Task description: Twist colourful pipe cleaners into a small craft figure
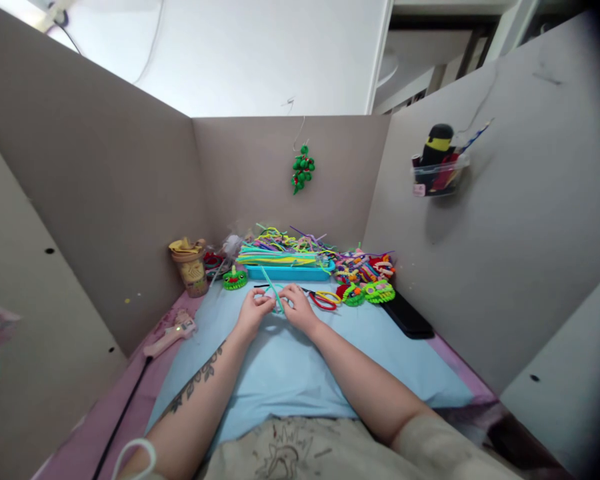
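Mint-green pipe cleaners [267,275] cross between my two hands above the blue cloth. My left hand [254,311] is closed in a pinch on them from the left. From the right, my right hand [299,308] pinches the same pipe cleaners, its fingertips close to the left ones. Their lower ends are partly hidden by my fingers. Just beyond my right hand lie scissors [324,301] with red and yellow handles. A green pipe-cleaner frog-like figure [235,279] sits beyond my left hand.
A blue tray [290,273] of pipe cleaners stands at the back. Finished bright figures [379,291] and a black phone-like slab [406,313] lie right. At left are a cup [193,270] and a pink glue gun [170,337] with cord. Grey panels [290,200] enclose the table.
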A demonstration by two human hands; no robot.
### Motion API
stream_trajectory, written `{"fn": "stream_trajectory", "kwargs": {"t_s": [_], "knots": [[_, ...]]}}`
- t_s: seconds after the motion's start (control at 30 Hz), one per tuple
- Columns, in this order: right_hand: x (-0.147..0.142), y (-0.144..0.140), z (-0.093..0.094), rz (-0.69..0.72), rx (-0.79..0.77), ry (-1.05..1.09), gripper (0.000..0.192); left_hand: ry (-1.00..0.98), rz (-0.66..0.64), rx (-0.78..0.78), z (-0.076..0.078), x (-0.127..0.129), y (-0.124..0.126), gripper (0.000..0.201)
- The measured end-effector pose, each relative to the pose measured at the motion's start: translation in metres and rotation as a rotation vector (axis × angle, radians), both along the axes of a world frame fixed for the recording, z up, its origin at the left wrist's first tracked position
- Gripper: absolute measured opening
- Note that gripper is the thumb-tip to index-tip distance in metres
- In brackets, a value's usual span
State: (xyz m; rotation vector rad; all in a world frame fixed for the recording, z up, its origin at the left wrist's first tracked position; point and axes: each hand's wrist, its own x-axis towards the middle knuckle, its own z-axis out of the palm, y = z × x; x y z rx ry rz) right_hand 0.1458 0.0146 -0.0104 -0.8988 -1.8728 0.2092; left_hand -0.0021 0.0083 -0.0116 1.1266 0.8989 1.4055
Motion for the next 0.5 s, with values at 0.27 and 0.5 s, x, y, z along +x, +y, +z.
{"fn": "stream_trajectory", "kwargs": {"t_s": [0.27, 0.5], "knots": [[-0.0016, -0.0020, -0.0016, -0.052, 0.003, 0.123, 0.013, -0.007, 0.008, 0.010, 0.0035, 0.0019, -0.0026, 0.050], [-0.0013, -0.0028, -0.0012, -0.056, -0.004, 0.158, 0.013, -0.055, 0.029, 0.020, 0.0032, 0.0025, -0.0019, 0.054]]}}
